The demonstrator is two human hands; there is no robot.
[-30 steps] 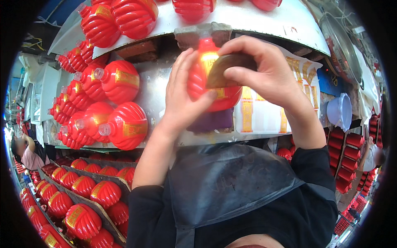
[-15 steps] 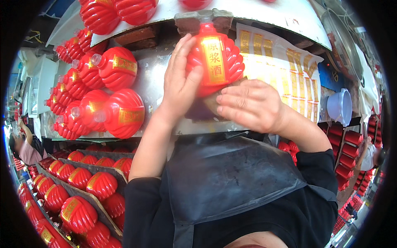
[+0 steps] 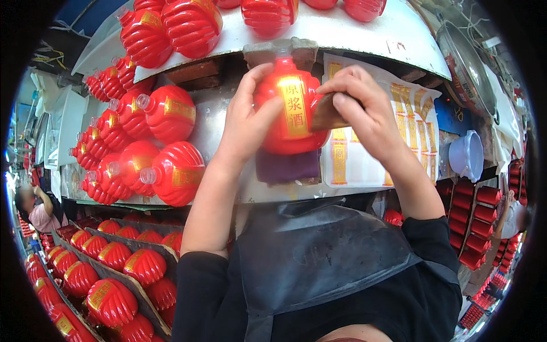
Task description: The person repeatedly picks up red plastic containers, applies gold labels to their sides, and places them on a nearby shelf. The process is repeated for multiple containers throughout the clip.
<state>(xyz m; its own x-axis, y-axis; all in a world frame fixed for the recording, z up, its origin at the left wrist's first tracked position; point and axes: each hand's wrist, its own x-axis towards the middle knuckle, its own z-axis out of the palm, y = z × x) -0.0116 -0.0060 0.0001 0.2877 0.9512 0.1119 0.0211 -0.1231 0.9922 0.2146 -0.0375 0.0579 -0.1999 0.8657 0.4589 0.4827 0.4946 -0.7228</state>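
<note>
A red ribbed bottle point(image 3: 279, 141) with a gold label point(image 3: 294, 108) lies on its back in front of me, its clear neck pointing away. My left hand point(image 3: 248, 111) grips its left side, the thumb over the front by the label. A flat brown scraper-like piece point(image 3: 329, 114) is pinched in my right hand point(image 3: 364, 100). Its edge touches the bottle along the label's right side. Below the bottle is a dark purple pad point(image 3: 288, 166). The neck meets a grey, notched block point(image 3: 307, 50).
Sheets of gold labels point(image 3: 407, 108) lie to the right, beside a pale blue tub point(image 3: 467, 154). Several labelled red bottles point(image 3: 174, 114) stand at the left. More bottles sit on a raised white board point(image 3: 330, 28) beyond. Crates of red bottles point(image 3: 111, 248) are lower left.
My right hand has moved up from below the bottle to the label's right side, bringing the brown piece against it. My left hand still holds the bottle. The view has shifted slightly.
</note>
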